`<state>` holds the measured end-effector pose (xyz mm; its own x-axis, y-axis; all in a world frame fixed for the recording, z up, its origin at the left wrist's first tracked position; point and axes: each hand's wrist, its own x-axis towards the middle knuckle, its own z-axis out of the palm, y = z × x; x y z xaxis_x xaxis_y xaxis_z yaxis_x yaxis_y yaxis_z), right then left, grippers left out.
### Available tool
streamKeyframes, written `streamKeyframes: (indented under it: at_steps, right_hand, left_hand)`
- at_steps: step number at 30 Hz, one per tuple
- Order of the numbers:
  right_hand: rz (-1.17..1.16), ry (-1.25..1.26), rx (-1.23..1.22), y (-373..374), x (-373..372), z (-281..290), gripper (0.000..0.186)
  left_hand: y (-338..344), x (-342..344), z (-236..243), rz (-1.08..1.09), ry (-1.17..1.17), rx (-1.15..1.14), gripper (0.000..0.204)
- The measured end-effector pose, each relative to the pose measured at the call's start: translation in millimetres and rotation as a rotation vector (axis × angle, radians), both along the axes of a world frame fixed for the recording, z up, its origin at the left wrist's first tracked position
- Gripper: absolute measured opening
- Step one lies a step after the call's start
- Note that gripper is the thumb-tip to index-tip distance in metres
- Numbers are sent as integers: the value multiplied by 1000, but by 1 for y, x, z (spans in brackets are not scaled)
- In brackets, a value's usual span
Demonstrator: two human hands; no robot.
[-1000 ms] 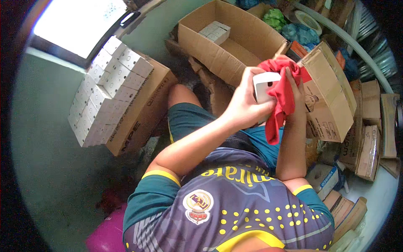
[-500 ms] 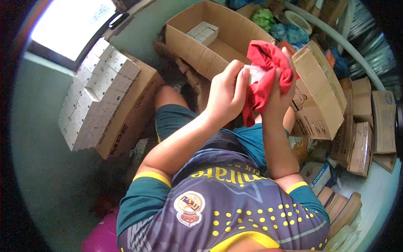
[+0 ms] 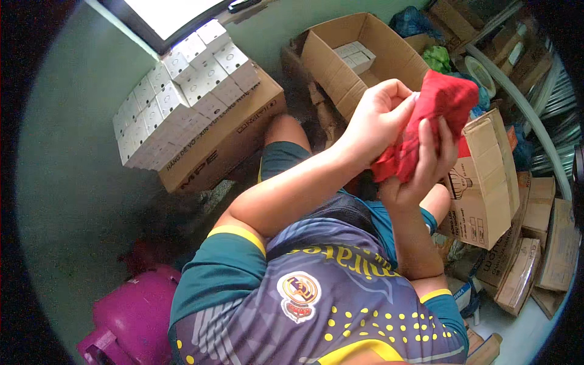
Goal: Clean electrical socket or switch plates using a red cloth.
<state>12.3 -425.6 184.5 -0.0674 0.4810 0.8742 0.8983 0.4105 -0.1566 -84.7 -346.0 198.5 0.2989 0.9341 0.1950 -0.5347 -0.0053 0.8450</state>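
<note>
Red, softly creased cloth [image 3: 449, 100] is held up in the air between the left hand [image 3: 382, 118] and the right hand [image 3: 427, 163]. The left pinches narrowly, thumb to finger, at the cloth's left edge; the right is cupped around it from below, fingers curled over its front. A pale sliver [image 3: 416, 96] shows by the left thumb, perhaps a covered thing's edge or a nail; I cannot tell which. Good handling here calls for a small, firm left pinch, right fingers spread for even pressure, and slack cloth gathered into the palm. Beyond the hands stands an open brown cardboard carton [image 3: 334, 76] with small white boxes [image 3: 356, 56] inside; a stepped stack of square white boxes [image 3: 204, 82] rests on a printed brown carton [image 3: 243, 131] farther left.
</note>
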Motion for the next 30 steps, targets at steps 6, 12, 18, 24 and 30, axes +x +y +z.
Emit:
streamKeyframes:
  at_steps: [6,12,18,24,30]
  right_hand:
    - [386,924,-131,36,17,26,49]
    - [224,210,-2,21,-5,0,70]
    - [334,275,-333,18,33,50,50]
    - [180,13,-35,16,4,39,60]
    - [215,127,-98,16,1,21,78]
  left_hand:
    - [-51,4,-15,108,112,239,13]
    - [-14,-6,5,173,-52,227,16]
    - [-26,-29,10,-43,458,618,17]
    - [-16,-21,21,-47,-171,158,16]
    - [3,-16,21,17,-398,-63,20]
